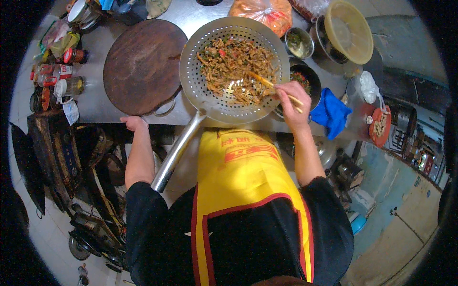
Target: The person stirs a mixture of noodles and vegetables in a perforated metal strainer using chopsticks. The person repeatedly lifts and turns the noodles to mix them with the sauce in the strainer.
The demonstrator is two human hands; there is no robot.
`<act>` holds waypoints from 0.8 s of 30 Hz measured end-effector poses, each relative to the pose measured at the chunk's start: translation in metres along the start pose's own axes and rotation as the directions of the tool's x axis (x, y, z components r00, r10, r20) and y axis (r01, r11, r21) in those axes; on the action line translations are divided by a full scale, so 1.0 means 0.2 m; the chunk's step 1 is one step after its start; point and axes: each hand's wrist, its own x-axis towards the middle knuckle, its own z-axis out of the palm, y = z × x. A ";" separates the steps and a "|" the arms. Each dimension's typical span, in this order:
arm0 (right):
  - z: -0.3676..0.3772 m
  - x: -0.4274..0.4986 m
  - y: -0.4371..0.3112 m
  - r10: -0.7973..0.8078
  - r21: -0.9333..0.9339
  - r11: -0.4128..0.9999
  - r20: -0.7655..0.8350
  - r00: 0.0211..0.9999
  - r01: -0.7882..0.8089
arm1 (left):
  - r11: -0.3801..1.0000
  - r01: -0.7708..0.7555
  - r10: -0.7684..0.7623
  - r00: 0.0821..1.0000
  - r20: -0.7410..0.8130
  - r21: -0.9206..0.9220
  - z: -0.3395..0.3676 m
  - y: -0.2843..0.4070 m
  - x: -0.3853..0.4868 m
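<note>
Chopsticks (pixel 264 82) are held in my right hand (pixel 294 103), their tips in shredded, browned food (pixel 239 64) with bits of red and green. That food lies in a large perforated metal strainer ladle (pixel 233 116), whose long metal handle (pixel 179 150) slants down toward my left arm. At the counter's front edge, by the lower rim of a round wooden chopping board (pixel 143 68), rests my left hand (pixel 135 123). It holds no visible object. Its fingers are partly hidden, so their spread is unclear.
Jars (pixel 69 87) stand on the metal counter's left. A bag of orange food (pixel 266 14), a small metal bowl (pixel 299 43), a dark pan (pixel 315 84), a yellowish plastic basin (pixel 349 32) and a blue cloth (pixel 331 112) surround the strainer. A red plate (pixel 380 127) sits far right.
</note>
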 end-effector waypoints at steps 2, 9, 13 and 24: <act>0.03 0.03 0.00 -0.073 -0.071 0.994 0.057 0.996 0.077 | 0.999 -0.031 0.032 0.999 0.028 -0.028 -0.01 -0.01 -0.03; -0.06 -0.08 -0.11 0.028 0.006 1.000 0.295 0.955 -0.031 | 0.998 0.004 0.000 0.998 0.066 -0.068 0.00 -0.01 -0.01; -0.02 -0.04 -0.08 0.080 0.053 0.995 0.103 0.991 -0.085 | 0.997 0.009 -0.011 1.000 0.017 0.073 0.00 -0.01 0.03; 0.06 -0.02 -0.08 0.101 0.011 0.995 0.061 0.993 -0.102 | 0.968 -0.069 0.037 0.991 0.131 0.242 0.04 -0.13 0.20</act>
